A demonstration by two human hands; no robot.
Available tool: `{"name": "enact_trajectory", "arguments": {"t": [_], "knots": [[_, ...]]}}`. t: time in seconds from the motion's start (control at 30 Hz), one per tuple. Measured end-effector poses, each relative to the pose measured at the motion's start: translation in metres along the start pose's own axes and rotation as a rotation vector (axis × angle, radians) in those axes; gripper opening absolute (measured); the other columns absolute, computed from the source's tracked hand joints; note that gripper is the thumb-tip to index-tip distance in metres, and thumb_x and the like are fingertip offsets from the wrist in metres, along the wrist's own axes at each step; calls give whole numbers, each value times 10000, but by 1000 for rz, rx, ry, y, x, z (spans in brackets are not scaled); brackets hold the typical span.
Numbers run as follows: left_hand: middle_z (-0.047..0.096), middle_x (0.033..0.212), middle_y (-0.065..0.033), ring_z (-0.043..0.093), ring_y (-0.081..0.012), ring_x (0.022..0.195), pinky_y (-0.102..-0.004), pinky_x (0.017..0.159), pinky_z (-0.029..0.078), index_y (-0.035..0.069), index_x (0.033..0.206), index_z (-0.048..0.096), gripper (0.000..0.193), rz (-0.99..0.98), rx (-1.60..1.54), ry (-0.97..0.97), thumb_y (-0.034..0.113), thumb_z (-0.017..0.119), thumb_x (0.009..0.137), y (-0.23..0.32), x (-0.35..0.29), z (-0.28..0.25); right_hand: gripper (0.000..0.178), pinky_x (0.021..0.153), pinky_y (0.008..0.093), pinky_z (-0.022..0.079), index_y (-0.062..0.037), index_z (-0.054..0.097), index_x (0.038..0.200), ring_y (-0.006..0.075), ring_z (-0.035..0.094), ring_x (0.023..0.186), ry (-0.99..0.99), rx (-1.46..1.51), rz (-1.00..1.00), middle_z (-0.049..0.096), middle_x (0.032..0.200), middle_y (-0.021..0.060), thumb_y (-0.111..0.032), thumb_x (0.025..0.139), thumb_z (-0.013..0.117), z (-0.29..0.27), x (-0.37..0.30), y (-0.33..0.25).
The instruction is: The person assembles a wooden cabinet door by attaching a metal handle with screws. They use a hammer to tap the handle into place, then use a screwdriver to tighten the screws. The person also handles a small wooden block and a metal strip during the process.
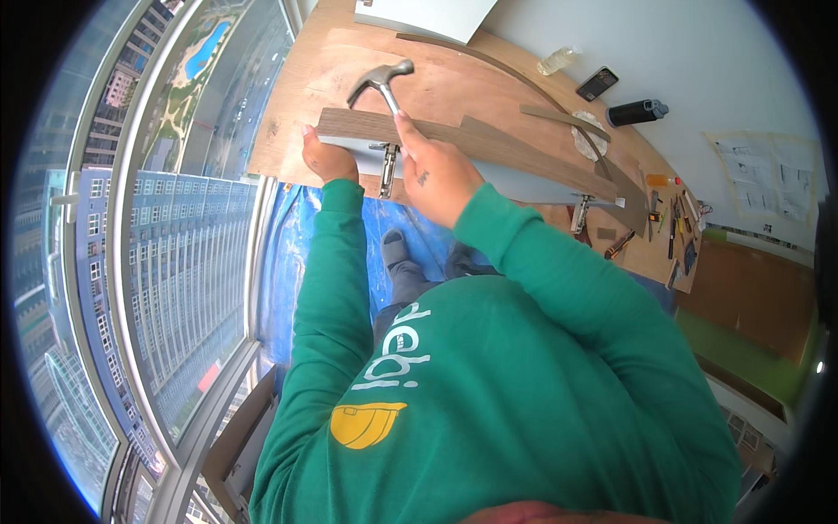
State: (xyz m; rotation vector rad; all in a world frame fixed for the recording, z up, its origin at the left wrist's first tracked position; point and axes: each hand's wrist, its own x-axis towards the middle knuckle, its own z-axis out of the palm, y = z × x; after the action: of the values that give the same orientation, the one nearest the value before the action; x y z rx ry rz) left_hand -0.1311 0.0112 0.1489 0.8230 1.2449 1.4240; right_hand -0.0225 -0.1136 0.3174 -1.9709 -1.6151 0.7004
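A cabinet door panel (524,159) stands on edge along the near side of the workbench, its brown wood-grain edge up and its pale face toward me. Two metal cabinet hinges stick out from that face, one near the left (388,171) and one near the right end (580,213). My left hand (330,161) grips the panel's left end, thumb pointing up; its other fingers are mostly hidden. In my right hand (436,175), a claw hammer (384,80) is held by the handle, its metal head above the bench beyond the panel's edge.
Brown edging strips (489,58) lie across the wooden workbench (336,52). Toward the wall are a phone (598,83), a black bottle (635,113) and a clear bottle (559,60). Several hand tools (674,223) lie at the right. Windows (188,244) line my left; blue sheeting (292,236) covers the floor.
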Motion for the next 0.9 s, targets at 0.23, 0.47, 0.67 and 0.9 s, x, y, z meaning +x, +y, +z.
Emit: {"name": "enact_trajectory", "arguments": {"t": [0.23,0.47,0.67,0.9], "knots": [[698,984,-154,646,-236,876,-370,830,521,-46,1022,674,520,31,49,8,339,335,1109,5,-8,2,681,697,532,508,-21,272,1606,435,638,735,117,-156,55,646,820,240,-74,980,537,-35,-74,56],[689,1014,-187,650,-250,878,-400,788,549,-87,1048,634,438,135,235,11,295,420,1069,2,-6,1,632,704,505,513,-85,315,1610,436,649,757,199,-213,294,665,855,244,-90,1015,530,-76,-133,98],[669,1024,-183,625,-262,860,-404,804,532,-86,1042,608,420,147,259,15,293,429,1051,-2,-5,-1,569,714,375,510,-189,365,1611,276,615,681,332,-242,415,617,783,224,-139,1059,497,-105,-184,160],[663,1063,-201,622,-272,907,-417,848,523,-98,1078,612,454,110,293,10,314,423,1053,1,-6,-4,545,723,385,522,-183,399,1591,342,647,707,352,-205,598,649,828,244,-160,1054,494,-140,-204,182]]}}
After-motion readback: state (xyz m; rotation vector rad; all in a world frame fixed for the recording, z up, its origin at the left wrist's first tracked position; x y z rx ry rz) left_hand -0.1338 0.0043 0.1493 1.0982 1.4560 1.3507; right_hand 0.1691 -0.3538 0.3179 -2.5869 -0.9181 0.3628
